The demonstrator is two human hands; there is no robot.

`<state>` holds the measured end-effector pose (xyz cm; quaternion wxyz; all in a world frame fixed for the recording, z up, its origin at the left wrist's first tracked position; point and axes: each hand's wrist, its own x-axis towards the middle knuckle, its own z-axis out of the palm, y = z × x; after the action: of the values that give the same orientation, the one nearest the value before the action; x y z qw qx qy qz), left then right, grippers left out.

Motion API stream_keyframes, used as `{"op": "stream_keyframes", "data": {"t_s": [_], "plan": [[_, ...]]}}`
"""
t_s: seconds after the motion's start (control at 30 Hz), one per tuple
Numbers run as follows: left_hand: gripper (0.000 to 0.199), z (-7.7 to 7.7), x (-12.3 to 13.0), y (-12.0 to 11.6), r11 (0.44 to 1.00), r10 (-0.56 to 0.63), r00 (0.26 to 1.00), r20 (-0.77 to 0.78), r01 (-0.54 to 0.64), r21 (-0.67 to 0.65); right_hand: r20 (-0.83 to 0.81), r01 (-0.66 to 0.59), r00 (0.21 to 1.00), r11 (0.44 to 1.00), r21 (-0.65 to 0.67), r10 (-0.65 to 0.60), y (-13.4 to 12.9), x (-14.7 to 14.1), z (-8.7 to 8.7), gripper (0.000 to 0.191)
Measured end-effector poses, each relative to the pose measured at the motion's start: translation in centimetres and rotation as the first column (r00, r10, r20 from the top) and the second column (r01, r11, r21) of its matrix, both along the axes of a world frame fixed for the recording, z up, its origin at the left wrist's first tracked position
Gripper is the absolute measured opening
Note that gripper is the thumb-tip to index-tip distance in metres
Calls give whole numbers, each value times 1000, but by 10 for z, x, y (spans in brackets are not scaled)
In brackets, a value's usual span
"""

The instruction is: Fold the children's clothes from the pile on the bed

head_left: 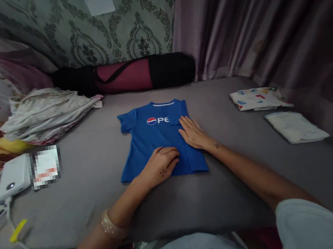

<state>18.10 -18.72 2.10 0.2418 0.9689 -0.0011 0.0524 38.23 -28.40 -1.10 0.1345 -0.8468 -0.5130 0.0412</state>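
A blue T-shirt (pixel 147 144) lies spread on the grey surface, its collar pointing away from me. Its right side is folded inward, covering part of the white lettering beside a round logo. My left hand (pixel 162 164) rests on the lower middle of the shirt, fingers loosely bent and pointing right. Flat on the folded right side lies my right hand (pixel 192 132), fingers stretched out near the tucked sleeve. The left sleeve of the shirt still sticks outward.
Two folded cloths, one patterned (pixel 259 98) and one white (pixel 295 126), lie at right. A crumpled cloth pile (pixel 47 111) sits at back left. Nearer are a white power bank (pixel 13 176) and cables. A black and maroon long bag (pixel 127 76) lines the wall.
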Motion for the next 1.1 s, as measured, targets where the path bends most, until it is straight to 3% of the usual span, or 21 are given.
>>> {"op": "stream_keyframes", "data": {"t_s": [0.07, 0.13, 0.23, 0.3, 0.37, 0.5, 0.7, 0.8, 0.87, 0.97, 1.1], "plan": [[28, 8, -13, 11, 998, 69, 996, 57, -69, -12, -15, -49, 999, 998, 29, 50, -18, -17, 11, 65], [28, 12, -30, 28, 972, 233, 967, 101, -231, -38, -49, -139, 989, 990, 30, 141, -38, -36, 21, 65], [30, 7, -58, 53, 835, 549, 827, 119, -549, -39, -142, -198, 971, 980, -28, 192, -64, -60, 24, 64], [29, -3, -72, 65, 731, 679, 724, 120, -682, -19, -176, -194, 968, 979, -69, 180, -71, -67, 19, 64], [26, -13, -82, 71, 677, 733, 674, 97, -736, -8, -172, -183, 971, 980, -81, 167, -72, -69, 11, 62], [25, -22, -90, 68, 666, 746, 666, 20, -745, -28, -167, -175, 973, 982, -65, 162, -66, -67, 2, 59], [22, -15, -89, 62, 669, 743, 669, -3, -743, 18, -171, -161, 977, 964, -213, 126, -57, -60, 18, 64], [22, -12, -89, 60, 661, 747, 664, -38, -748, -65, -130, -161, 983, 955, -248, 132, -36, -51, 37, 57], [23, -13, -90, 57, 623, 768, 638, -52, -764, -169, -113, -169, 982, 967, -193, 149, -12, -45, 50, 52], [21, -17, -92, 50, 559, 802, 594, -58, -782, -276, -95, -169, 982, 983, -74, 161, 38, -43, 63, 42], [31, -24, -92, 42, 557, 815, 579, -16, -791, -252, -175, -245, 950, 965, 95, 259, 119, -53, 60, 38]]}}
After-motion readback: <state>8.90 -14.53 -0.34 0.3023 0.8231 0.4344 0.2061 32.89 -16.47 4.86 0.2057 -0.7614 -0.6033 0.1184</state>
